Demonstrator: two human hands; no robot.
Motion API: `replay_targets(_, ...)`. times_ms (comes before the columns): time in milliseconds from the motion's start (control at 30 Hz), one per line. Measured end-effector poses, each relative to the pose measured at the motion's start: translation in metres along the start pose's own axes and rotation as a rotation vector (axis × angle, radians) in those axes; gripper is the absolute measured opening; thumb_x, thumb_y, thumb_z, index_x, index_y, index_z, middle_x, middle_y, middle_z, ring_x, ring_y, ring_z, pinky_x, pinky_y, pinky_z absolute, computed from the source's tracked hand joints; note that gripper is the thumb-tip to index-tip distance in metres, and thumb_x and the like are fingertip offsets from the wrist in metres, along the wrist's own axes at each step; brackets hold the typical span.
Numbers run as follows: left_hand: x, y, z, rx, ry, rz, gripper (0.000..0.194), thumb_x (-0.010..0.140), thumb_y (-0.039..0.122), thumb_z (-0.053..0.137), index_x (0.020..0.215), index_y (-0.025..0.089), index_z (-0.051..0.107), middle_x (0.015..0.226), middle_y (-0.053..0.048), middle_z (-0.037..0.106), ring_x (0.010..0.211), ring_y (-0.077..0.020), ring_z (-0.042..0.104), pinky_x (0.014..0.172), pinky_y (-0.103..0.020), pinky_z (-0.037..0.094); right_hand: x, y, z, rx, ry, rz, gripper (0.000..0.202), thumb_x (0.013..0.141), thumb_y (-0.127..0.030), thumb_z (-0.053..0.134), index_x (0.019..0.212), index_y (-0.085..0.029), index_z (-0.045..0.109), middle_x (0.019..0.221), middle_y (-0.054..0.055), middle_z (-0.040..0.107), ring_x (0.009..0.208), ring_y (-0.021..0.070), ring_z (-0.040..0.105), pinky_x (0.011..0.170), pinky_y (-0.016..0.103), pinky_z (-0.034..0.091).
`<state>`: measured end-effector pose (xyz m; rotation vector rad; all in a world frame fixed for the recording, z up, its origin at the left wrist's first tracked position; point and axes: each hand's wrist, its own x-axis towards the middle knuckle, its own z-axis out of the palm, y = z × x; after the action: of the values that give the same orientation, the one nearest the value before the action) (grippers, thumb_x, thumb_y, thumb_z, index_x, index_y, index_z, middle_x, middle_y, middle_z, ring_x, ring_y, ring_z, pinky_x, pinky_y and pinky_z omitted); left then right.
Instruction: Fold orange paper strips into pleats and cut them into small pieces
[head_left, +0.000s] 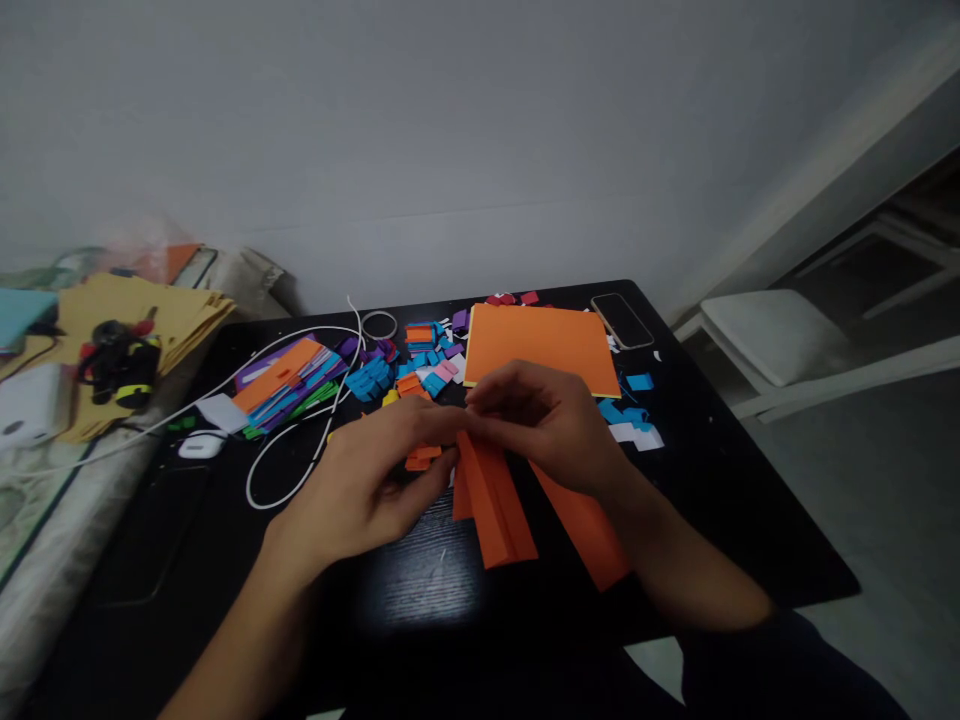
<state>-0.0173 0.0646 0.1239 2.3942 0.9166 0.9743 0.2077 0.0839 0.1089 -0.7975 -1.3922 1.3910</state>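
My left hand (375, 475) and my right hand (544, 425) meet at the far end of a folded orange paper strip (493, 510). The right fingers and thumb pinch around that end, and the left index finger reaches to it. Creases run along the strip, whose near end points toward me. Beneath my right hand lies another orange strip (589, 530). An orange sheet stack (540, 345) is just beyond the hands. Small orange pieces (422, 457) show between my left thumb and index finger.
Folded colored papers (289, 380), a looped white cable (259, 500) and a white earphone case (201, 445) lie left. Blue pieces (371, 380) and a tape ring (379, 325) are farther back. A phone (622, 320) rests back right; a white stool (776, 335) stands beyond.
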Motion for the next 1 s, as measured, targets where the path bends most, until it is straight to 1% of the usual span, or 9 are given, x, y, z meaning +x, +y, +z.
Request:
replay_targets(67,0.0008,0.0023,-0.0021,0.075,-0.028,0.051,0.037,0.097,0.008,0.065,0.129,0.026,0.066,0.115,-0.005,0.079,0.101,-0.0188,0.078,0.086,-0.028,0.062,-0.0008,0.0003,0.0004,0.019,0.013,0.012,0.022,0.081,-0.029,0.093,0.095,-0.023,0.077,0.093,0.001,0.082,0.09,0.0171,0.081,0.089,0.033,0.067)
replay_targets(133,0.0012,0.0037,-0.002,0.122,-0.017,0.068,0.032,0.099,0.01,0.064,0.127,0.026,0.067,0.113,-0.006,0.08,0.099,-0.0196,0.079,0.084,-0.028,0.063,-0.0018,-0.0002,0.0009,0.024,0.022,0.021,0.022,0.081,-0.026,0.093,0.095,-0.023,0.077,0.092,0.001,0.082,0.09,0.0168,0.081,0.09,0.033,0.067)
replay_targets(233,0.0004,0.0043,0.0007,0.16,0.025,0.053,0.028,0.1,0.014,0.066,0.125,0.025,0.069,0.11,-0.005,0.083,0.095,-0.0195,0.081,0.083,-0.027,0.064,-0.0032,-0.0014,0.002,0.04,0.034,0.02,0.022,0.08,-0.025,0.094,0.094,-0.023,0.077,0.091,0.001,0.082,0.088,0.0161,0.08,0.086,0.03,0.068)
replay_targets(333,-0.0016,0.0044,0.004,0.178,0.072,0.018,0.028,0.099,0.016,0.068,0.125,0.026,0.071,0.109,-0.004,0.085,0.092,-0.0197,0.083,0.083,-0.027,0.065,-0.0043,-0.0023,0.0038,0.041,0.051,0.008,0.019,0.08,-0.027,0.093,0.091,-0.023,0.077,0.09,0.001,0.082,0.087,0.0169,0.08,0.082,0.031,0.069)
replay_targets(500,-0.003,0.0039,0.0073,0.172,0.135,0.003,0.027,0.098,0.019,0.071,0.124,0.027,0.072,0.105,-0.002,0.086,0.087,-0.0195,0.084,0.074,-0.026,0.064,-0.0066,-0.0022,0.0073,0.008,0.101,-0.017,0.019,0.082,-0.03,0.093,0.091,-0.023,0.078,0.09,0.001,0.081,0.087,0.0173,0.08,0.081,0.032,0.069)
replay_targets(700,-0.0006,0.0044,0.0071,0.192,0.134,-0.029,0.019,0.099,0.021,0.072,0.117,0.025,0.072,0.099,-0.001,0.086,0.079,-0.0166,0.083,0.065,-0.022,0.061,-0.009,-0.0026,0.0097,0.015,0.103,-0.018,0.017,0.083,-0.028,0.093,0.091,-0.023,0.078,0.09,0.0,0.081,0.086,0.0159,0.08,0.079,0.029,0.068)
replay_targets(833,0.0009,0.0041,0.006,0.141,0.128,-0.044,0.016,0.097,0.02,0.072,0.112,0.025,0.073,0.096,0.0,0.085,0.077,-0.0164,0.082,0.067,-0.022,0.062,-0.0087,-0.003,0.0099,0.01,0.107,-0.017,0.017,0.084,-0.029,0.092,0.091,-0.024,0.078,0.09,0.0,0.081,0.084,0.0163,0.079,0.078,0.03,0.068)
replay_targets(933,0.0015,0.0039,0.0058,0.086,0.139,-0.063,0.016,0.096,0.02,0.072,0.112,0.025,0.074,0.092,-0.001,0.085,0.078,-0.0166,0.082,0.07,-0.023,0.063,-0.0078,-0.0038,0.0088,0.018,0.082,-0.013,0.016,0.084,-0.03,0.092,0.092,-0.023,0.079,0.091,0.001,0.082,0.087,0.0173,0.08,0.08,0.031,0.068)
replay_targets(1000,0.0015,0.0037,0.0062,0.055,0.149,-0.081,0.016,0.096,0.021,0.073,0.112,0.025,0.075,0.09,-0.001,0.084,0.077,-0.0169,0.081,0.069,-0.024,0.063,-0.0072,-0.0046,0.0078,0.021,0.063,-0.012,0.015,0.084,-0.029,0.091,0.092,-0.023,0.079,0.091,0.001,0.082,0.087,0.0175,0.08,0.08,0.031,0.068)
